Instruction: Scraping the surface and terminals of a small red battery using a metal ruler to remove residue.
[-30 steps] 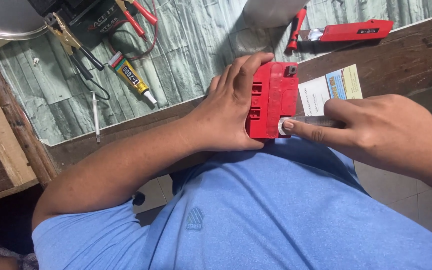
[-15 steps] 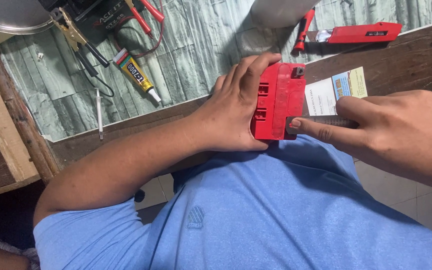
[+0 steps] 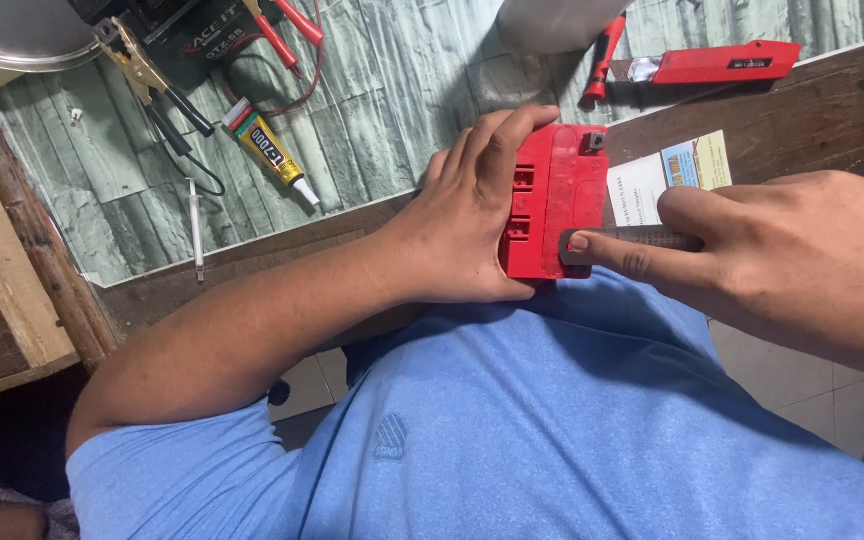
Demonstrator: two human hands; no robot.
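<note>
At the bench's near edge, left hand (image 3: 457, 235) stays clamped around a red battery (image 3: 552, 215); right hand (image 3: 782, 265) has slid a pinched metal blade (image 3: 627, 240) onto its casing.

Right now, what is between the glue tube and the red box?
In the head view, only bare green wood-patterned tabletop and the left hand lie between the glue tube and red box.

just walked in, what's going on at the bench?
A person in a blue shirt grips a red plastic box-shaped casing with the left hand at the edge of a wooden bench. The right hand presses a thin grey metal blade flat against the casing's lower end. A red utility knife and a yellow glue tube lie beyond, untouched.
</note>
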